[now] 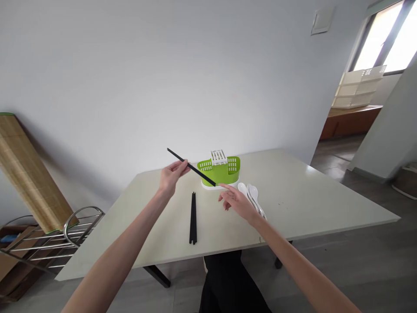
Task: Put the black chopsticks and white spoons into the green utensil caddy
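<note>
At the far left, a rolled bamboo mat (32, 169) leans against the wall, its lower end resting on a metal rack (70, 240) that stands beside the table's left edge. A cardboard box (14, 256) shows behind the rack's bars.

Over the left half of the table (319, 195), the left hand (171, 176) pinches a set of black chopsticks (202, 175) between thumb and fingers. They are raised above the top and slant, thin tips up toward the far left corner, thick ends down to the right. More black chopsticks (193, 219) lie side by side below this hand, left of the middle, thick ends toward the near edge and tips toward the far one.

Next comes a green caddy (221, 175) with a white base and slotted white top, upright near the far edge, partly covered by the raised chopsticks.

Just right of their thick ends is the right hand (237, 202), its forefinger stretched toward them and the others loosely curled, grasping nothing visible; whether the fingertip touches them I cannot tell. White spoons (254, 192) lie beyond it, bowls toward the far edge, handles partly hidden by the hand.

Past the table's far right corner stand pale drawers (356, 89) below a window (378, 41).
</note>
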{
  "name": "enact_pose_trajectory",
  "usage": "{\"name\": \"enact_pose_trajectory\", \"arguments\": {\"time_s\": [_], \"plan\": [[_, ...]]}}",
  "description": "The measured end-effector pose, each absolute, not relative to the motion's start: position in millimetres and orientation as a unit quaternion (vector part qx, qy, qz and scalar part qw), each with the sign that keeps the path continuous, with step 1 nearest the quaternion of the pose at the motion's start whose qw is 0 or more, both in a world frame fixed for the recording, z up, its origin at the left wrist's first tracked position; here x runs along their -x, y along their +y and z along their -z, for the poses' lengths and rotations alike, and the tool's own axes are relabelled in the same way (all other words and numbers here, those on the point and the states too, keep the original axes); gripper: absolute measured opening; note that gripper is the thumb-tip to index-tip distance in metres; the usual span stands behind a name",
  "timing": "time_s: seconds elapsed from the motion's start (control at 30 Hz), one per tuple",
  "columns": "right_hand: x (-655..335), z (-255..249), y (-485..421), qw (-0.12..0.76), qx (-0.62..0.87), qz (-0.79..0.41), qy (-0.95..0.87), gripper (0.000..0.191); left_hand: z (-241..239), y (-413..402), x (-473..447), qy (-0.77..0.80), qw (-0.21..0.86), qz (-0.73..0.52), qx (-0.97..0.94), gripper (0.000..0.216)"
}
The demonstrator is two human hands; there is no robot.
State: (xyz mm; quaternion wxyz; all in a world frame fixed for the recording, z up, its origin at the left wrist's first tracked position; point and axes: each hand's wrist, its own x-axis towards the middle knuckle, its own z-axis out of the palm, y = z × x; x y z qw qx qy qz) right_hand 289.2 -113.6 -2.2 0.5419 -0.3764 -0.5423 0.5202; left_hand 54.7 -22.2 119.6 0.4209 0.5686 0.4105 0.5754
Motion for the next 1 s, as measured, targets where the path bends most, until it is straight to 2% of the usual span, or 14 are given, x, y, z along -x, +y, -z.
{"name": "enact_pose_trajectory", "arguments": {"time_s": [0.17,0.33,0.53,0.8,1.0], "plan": [[-364,21,-110,0.617,0.448,-0.445,-0.470,0.069,-148,39,-61,0.440,0.299,-0.615,-0.583,0.048],[-416,56,-115,0.664,0.511,-0.401,-0.370,0.069,-143,89,-82,0.466,0.243,-0.560,-0.640,0.041],[-424,79,-123,0.646,0.558,-0.383,-0.354,0.066,-118,117,-116,0.469,0.256,-0.487,-0.691,0.028],[-412,90,-132,0.548,0.601,-0.374,-0.446,0.055,-88,141,-125,0.483,0.225,-0.429,-0.729,0.025],[-409,88,-139,0.542,0.611,-0.363,-0.447,0.052,-74,148,-122,0.490,0.183,-0.388,-0.759,0.020]]}}
